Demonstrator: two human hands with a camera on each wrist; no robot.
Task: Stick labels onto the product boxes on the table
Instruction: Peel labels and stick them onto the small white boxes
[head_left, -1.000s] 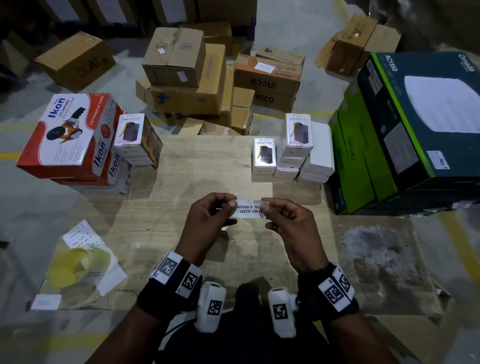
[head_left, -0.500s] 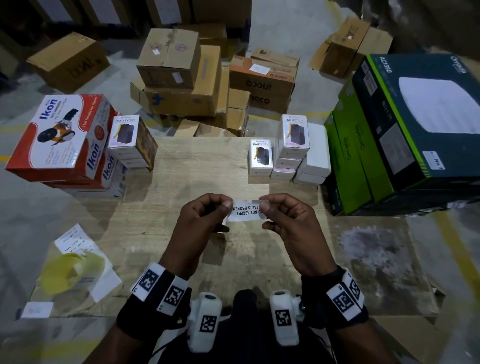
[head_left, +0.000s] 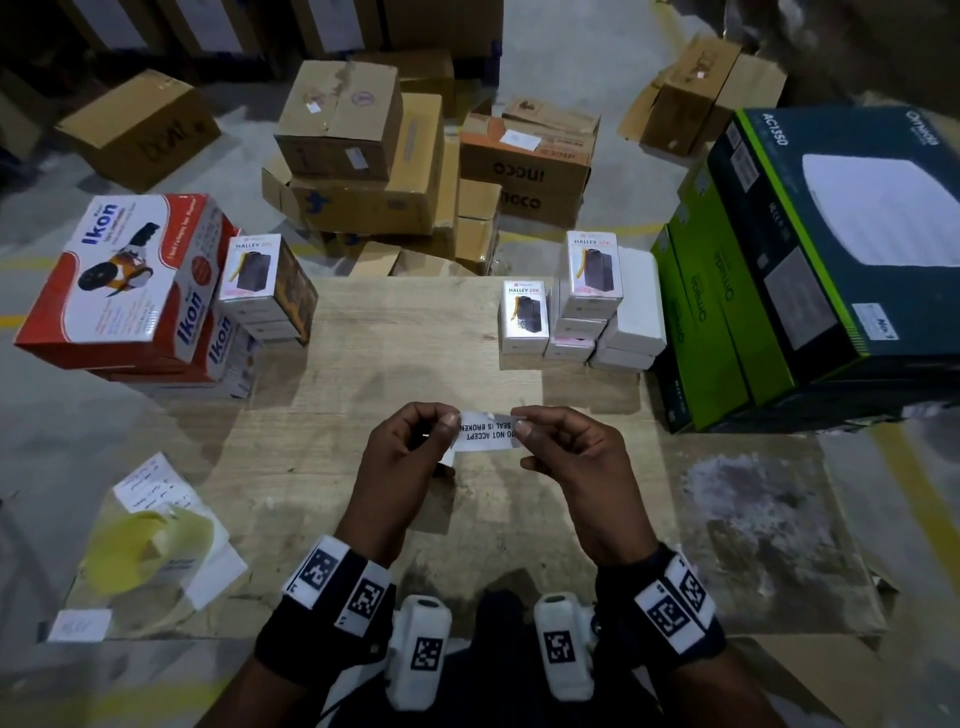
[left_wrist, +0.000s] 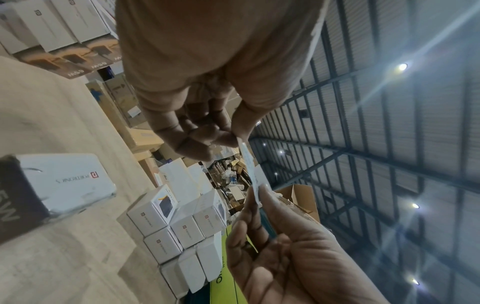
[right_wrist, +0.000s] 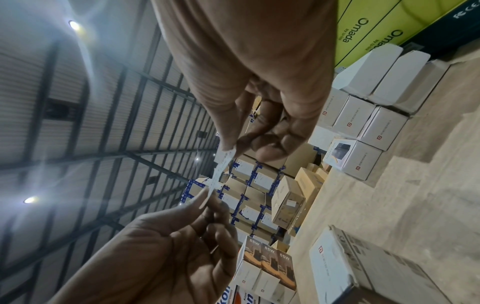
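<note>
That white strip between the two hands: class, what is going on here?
A person holds a white seal label above the wooden table, the left hand pinching one end and the right hand the other. It is not yet on any box; the small white product boxes stand untouched at the table's far side.

I count: two hands; one label (head_left: 485, 430); two red boxes (head_left: 119, 280) at ten o'clock; three green boxes (head_left: 727, 306) at two.

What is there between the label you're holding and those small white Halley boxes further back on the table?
Nothing: in the head view, only bare wooden table lies between the label, pinched by left hand and right hand, and the Halley boxes.
</note>
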